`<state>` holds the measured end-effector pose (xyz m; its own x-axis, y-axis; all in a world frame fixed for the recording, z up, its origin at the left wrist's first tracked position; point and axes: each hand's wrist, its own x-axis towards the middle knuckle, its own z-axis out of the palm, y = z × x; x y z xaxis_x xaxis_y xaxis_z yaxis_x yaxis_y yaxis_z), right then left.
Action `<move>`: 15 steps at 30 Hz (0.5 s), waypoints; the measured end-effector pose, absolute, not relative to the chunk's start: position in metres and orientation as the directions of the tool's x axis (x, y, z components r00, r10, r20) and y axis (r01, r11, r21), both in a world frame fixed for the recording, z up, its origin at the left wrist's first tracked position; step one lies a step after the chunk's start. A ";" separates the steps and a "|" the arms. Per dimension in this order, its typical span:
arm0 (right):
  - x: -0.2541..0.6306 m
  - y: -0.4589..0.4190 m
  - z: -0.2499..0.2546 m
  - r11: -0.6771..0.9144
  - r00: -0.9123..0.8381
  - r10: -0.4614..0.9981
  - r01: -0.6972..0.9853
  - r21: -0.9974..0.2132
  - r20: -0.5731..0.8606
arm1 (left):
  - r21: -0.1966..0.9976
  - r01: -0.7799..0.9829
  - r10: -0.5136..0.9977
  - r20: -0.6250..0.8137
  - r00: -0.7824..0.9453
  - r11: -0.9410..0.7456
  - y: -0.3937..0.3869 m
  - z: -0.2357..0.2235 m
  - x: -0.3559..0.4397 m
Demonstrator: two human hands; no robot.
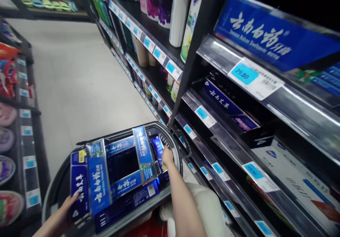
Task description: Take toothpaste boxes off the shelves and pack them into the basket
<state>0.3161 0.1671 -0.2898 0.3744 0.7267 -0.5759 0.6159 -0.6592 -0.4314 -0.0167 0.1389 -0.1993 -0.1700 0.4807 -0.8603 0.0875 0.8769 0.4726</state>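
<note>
A shopping basket (170,141) with a dark rim holds several blue toothpaste boxes; some are laid as a rectangle around a dark gap. My left hand (69,206) is closed on the dark blue toothpaste box (79,175) at the basket's left end, thumb on its face and the other fingers hidden. At the right end, my right hand (167,155) grips another dark blue toothpaste box (157,145), partly covered by the hand. Between them lie lighter blue toothpaste boxes (98,184), one upright-running box (142,145) crossing the right side of the rectangle.
On the right, shelves carry toothpaste cartons (268,35) and price tags (255,77). Bottles (177,14) line the shelves farther along. A grey aisle floor (63,74) runs ahead, with another shelf (26,131) of packaged goods at left.
</note>
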 end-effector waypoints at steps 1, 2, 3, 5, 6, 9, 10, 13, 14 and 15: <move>0.319 0.170 -0.297 -0.657 0.363 0.728 0.611 -0.441 -0.582 | 0.469 0.079 0.475 -0.861 -0.180 0.880 0.139 -0.202 -0.017; 0.320 0.173 -0.303 -0.659 0.357 0.725 0.606 -0.445 -0.588 | 0.455 0.063 0.459 -0.867 -0.194 0.888 0.139 -0.207 -0.019; 0.321 0.177 -0.309 -0.665 0.358 0.719 0.601 -0.443 -0.595 | 0.440 0.047 0.440 -0.874 -0.208 0.897 0.139 -0.212 -0.020; 0.321 0.182 -0.320 -0.676 0.360 0.708 0.592 -0.438 -0.607 | 0.418 0.021 0.410 -0.881 -0.237 0.908 0.140 -0.223 -0.025; 0.320 0.183 -0.326 -0.678 0.358 0.706 0.590 -0.438 -0.611 | 0.415 0.010 0.405 -0.882 -0.239 0.910 0.140 -0.228 -0.028; 0.316 0.183 -0.340 -0.658 0.322 0.722 0.596 -0.461 -0.613 | 0.418 -0.014 0.404 -0.886 -0.229 0.908 0.139 -0.239 -0.036; 0.315 0.182 -0.344 -0.650 0.306 0.726 0.598 -0.469 -0.615 | 0.421 -0.015 0.408 -0.886 -0.219 0.907 0.138 -0.242 -0.039; 0.312 0.182 -0.353 -0.642 0.275 0.725 0.601 -0.475 -0.632 | 0.439 0.024 0.433 -0.874 -0.220 0.898 0.137 -0.249 -0.044; 0.312 0.182 -0.355 -0.646 0.274 0.720 0.601 -0.471 -0.638 | 0.440 0.061 0.442 -0.866 -0.232 0.896 0.137 -0.251 -0.044; 0.311 0.182 -0.357 -0.651 0.277 0.715 0.600 -0.465 -0.643 | 0.430 0.107 0.443 -0.860 -0.255 0.896 0.137 -0.251 -0.044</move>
<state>0.3113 0.1825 -0.3566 0.2769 0.7145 -0.6425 0.6004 -0.6507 -0.4649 -0.0442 0.1367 -0.2509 -0.2546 0.4432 -0.8595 0.1067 0.8963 0.4305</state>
